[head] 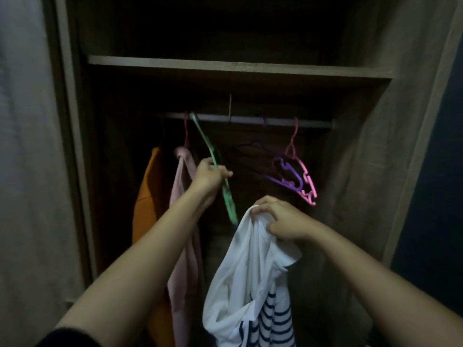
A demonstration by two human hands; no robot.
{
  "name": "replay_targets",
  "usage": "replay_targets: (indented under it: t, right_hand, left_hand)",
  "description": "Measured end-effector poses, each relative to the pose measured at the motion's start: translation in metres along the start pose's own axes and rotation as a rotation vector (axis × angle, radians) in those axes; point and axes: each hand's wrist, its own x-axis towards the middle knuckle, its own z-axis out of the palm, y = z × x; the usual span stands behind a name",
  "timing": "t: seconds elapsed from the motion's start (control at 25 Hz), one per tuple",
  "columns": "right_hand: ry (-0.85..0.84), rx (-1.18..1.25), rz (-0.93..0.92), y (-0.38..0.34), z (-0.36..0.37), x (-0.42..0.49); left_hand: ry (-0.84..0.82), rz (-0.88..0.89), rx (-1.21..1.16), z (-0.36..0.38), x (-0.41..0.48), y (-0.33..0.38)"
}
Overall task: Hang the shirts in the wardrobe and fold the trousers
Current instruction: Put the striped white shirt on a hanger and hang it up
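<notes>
While the left hand (209, 175) curls around a green hanger (203, 139), whose top end reaches the rail (250, 119) above, the right hand (280, 219) pinches a bunched white shirt with navy stripes (240, 266) hanging below it. Left of the left hand hang a pink shirt (184, 196) and an orange garment (147, 196). A purple hanger (281, 182) and a pink hanger (291, 146) hang above the right hand.

The rail (250, 119) is bare in its middle stretch, between the green hanger (213, 159) slanting off its left part and the purple hangers (285, 175) and pink hanger (304, 181) bunched at the right. The orange garment (147, 196) and pink shirt (184, 186) fill the left end. The shelf (225, 65) closes the space above. The white shirt (245, 259) hangs low in front.
</notes>
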Motion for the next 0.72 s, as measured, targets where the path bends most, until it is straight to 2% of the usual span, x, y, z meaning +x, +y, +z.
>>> replay_targets:
  t: [0.08,0.16,0.24,0.32,0.56,0.72]
  right_hand:
    - [0.002,0.019,0.028,-0.009,0.015,-0.003]
    - [0.008,0.020,0.033,-0.023,0.029,-0.005]
    - [0.028,-0.006,0.029,-0.039,0.039,-0.002]
    - [0.071,-0.027,0.038,-0.053,0.043,0.004]
    - [0.220,-0.025,0.122,-0.086,0.041,0.011]
    - [0.250,0.065,0.136,-0.107,0.045,0.003]
  left_hand:
    - [0.002,0.011,0.105,-0.033,-0.052,-0.011]
    - [0.086,0.061,0.285,-0.073,-0.104,-0.014]
    - [0.191,0.225,0.469,-0.114,-0.140,-0.005]
    - [0.197,0.338,0.603,-0.158,-0.157,0.005]
    - [-0.016,0.225,0.483,-0.271,-0.191,0.010]
    - [-0.094,0.191,0.439,-0.294,-0.207,0.010]
